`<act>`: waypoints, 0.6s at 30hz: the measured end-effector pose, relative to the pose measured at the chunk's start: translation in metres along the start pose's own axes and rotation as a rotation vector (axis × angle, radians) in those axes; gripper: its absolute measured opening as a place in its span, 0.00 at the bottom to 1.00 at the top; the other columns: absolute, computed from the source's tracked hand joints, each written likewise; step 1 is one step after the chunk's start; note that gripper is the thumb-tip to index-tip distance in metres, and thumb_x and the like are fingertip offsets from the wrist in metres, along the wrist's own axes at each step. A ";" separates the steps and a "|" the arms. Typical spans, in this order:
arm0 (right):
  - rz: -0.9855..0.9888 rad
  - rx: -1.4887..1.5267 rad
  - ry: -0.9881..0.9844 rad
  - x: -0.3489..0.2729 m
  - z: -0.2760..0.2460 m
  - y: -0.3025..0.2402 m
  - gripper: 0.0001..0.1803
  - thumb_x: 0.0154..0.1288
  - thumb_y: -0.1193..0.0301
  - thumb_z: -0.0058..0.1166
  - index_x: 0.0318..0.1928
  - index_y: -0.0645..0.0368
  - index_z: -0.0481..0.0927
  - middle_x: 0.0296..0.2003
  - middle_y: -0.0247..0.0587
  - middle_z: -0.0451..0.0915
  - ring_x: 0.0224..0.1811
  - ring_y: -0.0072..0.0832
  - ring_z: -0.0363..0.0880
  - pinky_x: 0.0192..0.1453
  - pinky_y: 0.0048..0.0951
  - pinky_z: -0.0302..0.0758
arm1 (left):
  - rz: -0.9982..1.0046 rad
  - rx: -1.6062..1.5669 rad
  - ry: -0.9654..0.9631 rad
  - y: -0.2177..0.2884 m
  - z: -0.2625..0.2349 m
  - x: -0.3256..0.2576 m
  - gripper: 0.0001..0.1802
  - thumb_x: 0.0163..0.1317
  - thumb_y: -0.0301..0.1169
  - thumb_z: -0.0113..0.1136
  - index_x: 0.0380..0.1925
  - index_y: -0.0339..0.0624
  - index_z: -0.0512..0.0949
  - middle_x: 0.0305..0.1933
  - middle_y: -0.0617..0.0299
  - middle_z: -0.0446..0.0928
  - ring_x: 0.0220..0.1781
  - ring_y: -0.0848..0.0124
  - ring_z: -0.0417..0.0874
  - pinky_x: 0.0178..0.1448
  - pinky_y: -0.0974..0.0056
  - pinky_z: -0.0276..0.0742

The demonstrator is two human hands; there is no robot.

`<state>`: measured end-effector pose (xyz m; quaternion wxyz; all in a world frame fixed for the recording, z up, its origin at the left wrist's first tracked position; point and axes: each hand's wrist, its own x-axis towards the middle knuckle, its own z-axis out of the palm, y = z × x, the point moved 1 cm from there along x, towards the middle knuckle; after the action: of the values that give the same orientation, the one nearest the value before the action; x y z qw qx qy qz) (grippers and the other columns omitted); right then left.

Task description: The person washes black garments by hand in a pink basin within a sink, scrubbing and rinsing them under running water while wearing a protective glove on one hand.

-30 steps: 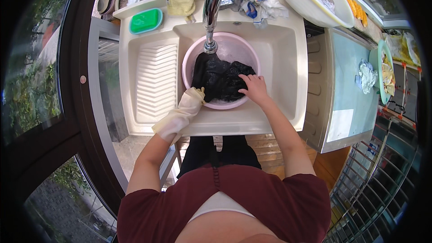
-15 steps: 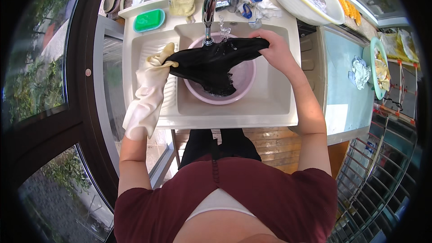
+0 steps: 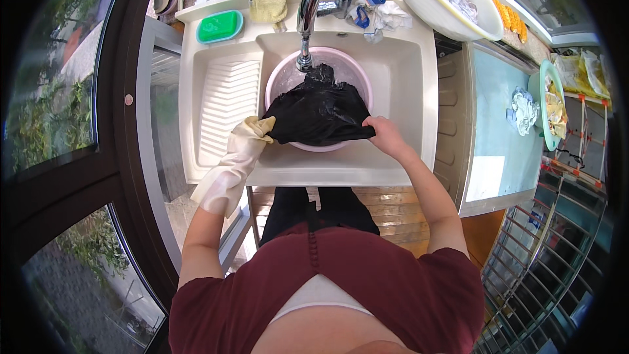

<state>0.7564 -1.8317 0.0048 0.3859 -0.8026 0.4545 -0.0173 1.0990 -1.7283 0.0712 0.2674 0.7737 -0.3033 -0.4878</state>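
From above the sink, the left hand (image 3: pixel 257 130), in a pale yellow rubber glove, is clenched on one end of a wet black garment (image 3: pixel 319 113), and the bare right hand (image 3: pixel 382 136) grips the other end. The garment hangs stretched between them over the near rim of a pink basin (image 3: pixel 280 80) sitting in the white sink (image 3: pixel 406 72), right under the chrome tap (image 3: pixel 309 0). A green soap dish (image 3: pixel 219 26) rests on the back ledge.
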 end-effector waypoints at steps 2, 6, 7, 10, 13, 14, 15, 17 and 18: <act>-0.005 -0.126 -0.098 -0.010 0.039 0.018 0.18 0.48 0.78 0.63 0.43 0.54 0.78 0.36 0.48 0.79 0.43 0.46 0.76 0.48 0.42 0.75 | -0.014 -0.119 -0.105 -0.038 0.020 -0.002 0.14 0.66 0.33 0.58 0.43 0.34 0.70 0.34 0.55 0.79 0.34 0.70 0.82 0.30 0.69 0.77; 0.075 -0.300 -0.150 -0.018 0.062 0.032 0.21 0.50 0.76 0.61 0.48 0.53 0.77 0.39 0.42 0.81 0.48 0.41 0.78 0.53 0.39 0.75 | -0.070 -0.143 -0.229 -0.059 0.039 -0.008 0.17 0.67 0.26 0.54 0.52 0.35 0.65 0.41 0.50 0.78 0.50 0.63 0.82 0.36 0.66 0.82; 0.027 -0.263 -0.077 -0.020 0.059 0.028 0.20 0.52 0.76 0.61 0.48 0.53 0.77 0.40 0.42 0.81 0.49 0.40 0.78 0.53 0.39 0.75 | -0.071 -0.165 -0.215 -0.064 0.041 -0.006 0.18 0.66 0.27 0.55 0.53 0.34 0.65 0.40 0.51 0.78 0.47 0.65 0.82 0.35 0.66 0.81; -0.142 0.033 0.130 -0.022 0.007 -0.018 0.18 0.57 0.76 0.59 0.50 0.54 0.78 0.41 0.40 0.80 0.48 0.37 0.78 0.53 0.36 0.75 | -0.088 -0.202 -0.163 -0.064 0.048 -0.003 0.22 0.65 0.29 0.58 0.54 0.29 0.65 0.37 0.53 0.79 0.37 0.68 0.83 0.33 0.68 0.79; -0.452 0.477 0.247 -0.042 -0.138 -0.155 0.12 0.58 0.85 0.48 0.40 0.61 0.81 0.39 0.40 0.81 0.39 0.34 0.80 0.41 0.27 0.76 | -0.130 -0.110 -0.143 -0.043 0.048 -0.006 0.27 0.64 0.32 0.61 0.56 0.25 0.64 0.38 0.53 0.80 0.30 0.70 0.82 0.31 0.69 0.77; -0.660 0.443 0.244 -0.058 -0.177 -0.186 0.13 0.54 0.85 0.50 0.39 0.61 0.81 0.37 0.41 0.82 0.37 0.32 0.80 0.40 0.28 0.76 | -0.143 -0.072 -0.149 -0.040 0.048 -0.006 0.29 0.64 0.33 0.61 0.57 0.24 0.64 0.38 0.53 0.81 0.27 0.71 0.81 0.31 0.69 0.76; -0.854 0.388 0.221 -0.076 -0.205 -0.210 0.13 0.55 0.84 0.49 0.41 0.61 0.80 0.37 0.41 0.81 0.37 0.32 0.79 0.40 0.28 0.76 | -0.142 -0.056 -0.119 -0.042 0.048 -0.007 0.26 0.64 0.34 0.62 0.53 0.25 0.66 0.36 0.53 0.81 0.27 0.71 0.81 0.30 0.68 0.76; -1.114 0.245 0.183 -0.115 -0.244 -0.245 0.13 0.57 0.81 0.48 0.43 0.60 0.79 0.37 0.41 0.81 0.37 0.32 0.79 0.41 0.28 0.75 | -0.136 -0.025 -0.095 -0.047 0.054 -0.003 0.21 0.63 0.34 0.62 0.47 0.26 0.71 0.32 0.53 0.82 0.25 0.70 0.81 0.30 0.68 0.75; -1.148 0.145 0.190 -0.138 -0.253 -0.256 0.13 0.58 0.80 0.48 0.44 0.60 0.78 0.38 0.41 0.80 0.38 0.32 0.79 0.41 0.28 0.75 | -0.088 0.043 -0.150 -0.041 0.067 0.005 0.18 0.63 0.34 0.62 0.42 0.27 0.72 0.29 0.54 0.81 0.24 0.70 0.81 0.29 0.68 0.75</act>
<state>0.7631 -1.8084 0.3896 0.3263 -0.8869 -0.0226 -0.3263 1.0474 -1.7124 0.0136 0.2056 0.7532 -0.2986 -0.5488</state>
